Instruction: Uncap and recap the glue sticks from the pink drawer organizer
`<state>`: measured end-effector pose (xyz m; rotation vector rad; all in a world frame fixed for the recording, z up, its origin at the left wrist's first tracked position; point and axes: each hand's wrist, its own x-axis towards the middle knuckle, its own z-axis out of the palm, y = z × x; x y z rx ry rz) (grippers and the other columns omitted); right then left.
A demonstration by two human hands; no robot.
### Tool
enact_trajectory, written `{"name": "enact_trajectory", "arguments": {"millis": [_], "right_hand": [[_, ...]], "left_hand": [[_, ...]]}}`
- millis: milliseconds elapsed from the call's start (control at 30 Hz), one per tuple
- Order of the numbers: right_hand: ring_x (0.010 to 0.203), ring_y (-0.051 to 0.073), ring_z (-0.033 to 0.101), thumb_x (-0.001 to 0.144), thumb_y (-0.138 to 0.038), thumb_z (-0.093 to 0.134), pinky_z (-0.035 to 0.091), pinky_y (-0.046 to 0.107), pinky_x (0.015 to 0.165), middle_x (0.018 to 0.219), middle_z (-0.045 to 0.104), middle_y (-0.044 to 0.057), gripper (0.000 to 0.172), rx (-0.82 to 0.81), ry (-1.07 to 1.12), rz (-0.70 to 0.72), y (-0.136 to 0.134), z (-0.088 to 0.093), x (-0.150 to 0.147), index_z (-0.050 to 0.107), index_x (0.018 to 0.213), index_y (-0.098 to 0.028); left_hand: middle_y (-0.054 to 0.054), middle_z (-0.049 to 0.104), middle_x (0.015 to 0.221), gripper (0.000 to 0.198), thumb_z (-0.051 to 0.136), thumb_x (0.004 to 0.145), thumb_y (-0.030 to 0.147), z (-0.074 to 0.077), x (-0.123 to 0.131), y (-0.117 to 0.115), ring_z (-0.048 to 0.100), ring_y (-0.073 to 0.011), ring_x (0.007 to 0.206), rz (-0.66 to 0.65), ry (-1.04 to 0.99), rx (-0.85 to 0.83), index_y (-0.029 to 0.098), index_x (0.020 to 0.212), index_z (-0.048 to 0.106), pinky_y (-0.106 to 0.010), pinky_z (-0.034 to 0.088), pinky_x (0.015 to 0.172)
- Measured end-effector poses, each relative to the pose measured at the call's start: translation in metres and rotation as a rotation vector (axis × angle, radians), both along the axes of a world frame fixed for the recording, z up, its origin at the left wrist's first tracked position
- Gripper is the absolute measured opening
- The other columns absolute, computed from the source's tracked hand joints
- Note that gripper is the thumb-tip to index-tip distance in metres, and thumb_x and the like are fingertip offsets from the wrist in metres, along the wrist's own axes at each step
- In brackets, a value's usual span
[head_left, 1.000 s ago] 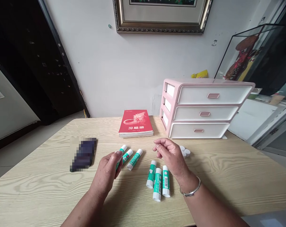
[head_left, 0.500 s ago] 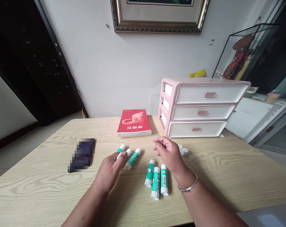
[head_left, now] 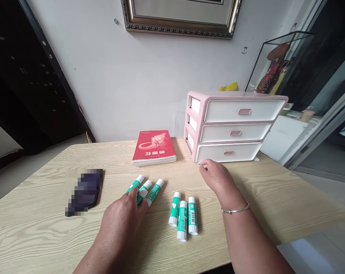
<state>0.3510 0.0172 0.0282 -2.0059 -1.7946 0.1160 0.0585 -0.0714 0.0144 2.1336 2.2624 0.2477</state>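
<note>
My left hand (head_left: 122,215) is closed around the lower part of a green-and-white glue stick (head_left: 145,188), the middle one of three lying at the left. One glue stick (head_left: 135,183) lies to its left and another (head_left: 155,192) to its right, by my thumb. My right hand (head_left: 218,179), a bracelet on its wrist, is low over the table before the drawer unit, fingers curled inward. Whatever is under or in those fingers is hidden. Between my hands lie three more glue sticks (head_left: 182,221) side by side, white ends towards me.
A red book (head_left: 154,146) lies at the back of the wooden table. Right of it stands a pink-and-white drawer unit (head_left: 232,133) with three shut drawers. A dark, pixelated flat object (head_left: 88,190) lies at the left. A picture frame (head_left: 181,30) hangs on the wall.
My right hand has moved right, over the spot where small round white pieces lay, and now hides them. My left hand has lowered the middle glue stick. The view has swung slightly right.
</note>
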Motion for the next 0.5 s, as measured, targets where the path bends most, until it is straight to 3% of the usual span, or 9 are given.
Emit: {"name": "enact_trajectory", "arguments": {"millis": [333, 500], "right_hand": [[0.093, 0.025, 0.067, 0.090, -0.029, 0.050, 0.041, 0.031, 0.073, 0.102, 0.075, 0.009, 0.031, -0.057, -0.074, 0.005, -0.002, 0.000, 0.002, 0.069, 0.113, -0.021], [0.091, 0.024, 0.067, 0.087, -0.027, 0.051, 0.041, 0.030, 0.071, 0.099, 0.076, 0.009, 0.031, -0.064, -0.075, -0.025, -0.002, 0.003, 0.012, 0.070, 0.111, -0.021]], "left_hand": [[-0.009, 0.074, 0.076, 0.025, 0.046, 0.090, 0.045, -0.001, 0.002, 0.000, 0.071, -0.0266, 0.067, -0.027, 0.022, -0.019, 0.027, 0.094, 0.062, -0.029, 0.034, 0.053], [-0.008, 0.074, 0.081, 0.025, 0.044, 0.091, 0.039, -0.001, 0.000, -0.002, 0.070, -0.0264, 0.071, -0.048, 0.061, 0.024, 0.025, 0.095, 0.064, -0.029, 0.038, 0.056]]}}
